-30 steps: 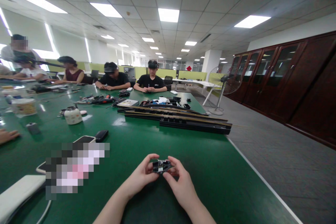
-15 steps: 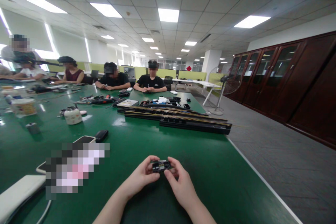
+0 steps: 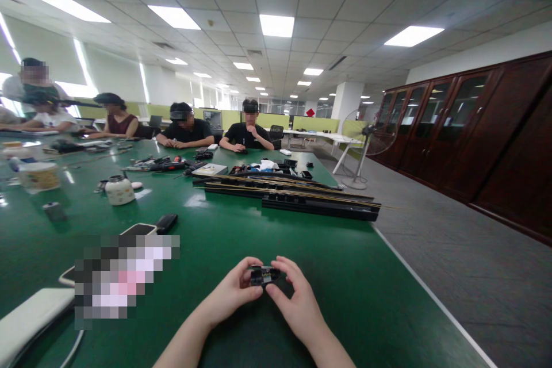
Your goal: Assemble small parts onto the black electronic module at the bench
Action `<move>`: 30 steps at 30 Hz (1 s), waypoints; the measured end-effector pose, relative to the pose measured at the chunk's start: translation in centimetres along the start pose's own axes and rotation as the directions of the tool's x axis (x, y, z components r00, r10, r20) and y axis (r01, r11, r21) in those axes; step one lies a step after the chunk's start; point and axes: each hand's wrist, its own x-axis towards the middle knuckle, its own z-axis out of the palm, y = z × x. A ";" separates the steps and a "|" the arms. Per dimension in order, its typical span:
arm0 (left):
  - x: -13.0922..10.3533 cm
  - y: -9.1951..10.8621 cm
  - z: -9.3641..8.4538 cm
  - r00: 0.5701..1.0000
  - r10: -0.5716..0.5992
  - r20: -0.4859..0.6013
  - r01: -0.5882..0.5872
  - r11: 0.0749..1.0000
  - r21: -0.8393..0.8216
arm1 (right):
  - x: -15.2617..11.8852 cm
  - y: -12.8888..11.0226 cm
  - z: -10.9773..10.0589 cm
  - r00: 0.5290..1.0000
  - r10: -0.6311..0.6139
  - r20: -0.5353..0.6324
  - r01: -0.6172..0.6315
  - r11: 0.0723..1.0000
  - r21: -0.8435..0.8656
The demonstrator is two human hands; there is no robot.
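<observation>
Between my hands, above the green table (image 3: 366, 299), is a small black part with metal bits inside (image 3: 264, 276); its exact kind is too small to make out. My left hand (image 3: 235, 287) grips its left end, thumb below and fingers above and behind. On the other end, my right hand (image 3: 293, 287) is closed around it, fingertips along the top and thumb at the lower edge. The fingers partly cover both ends of the part.
Long black rails (image 3: 319, 207) with thin brass-coloured rods lie ahead. A phone (image 3: 140, 230) and a white box-like object (image 3: 37, 316) are on the left, with a white jar (image 3: 119, 191) beyond. Loose tools (image 3: 168, 165) lie farther back. Several people sit across the table.
The black part has tilted slightly in my hands, and my right thumb has shifted a little left and down. Across the table, one person has raised a hand toward the face.
</observation>
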 end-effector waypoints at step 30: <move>0.2 -0.8 -0.4 0.998 -0.043 0.050 0.041 0.998 0.049 | 0.2 -0.2 0.0 0.992 0.058 0.109 -0.056 0.998 -0.019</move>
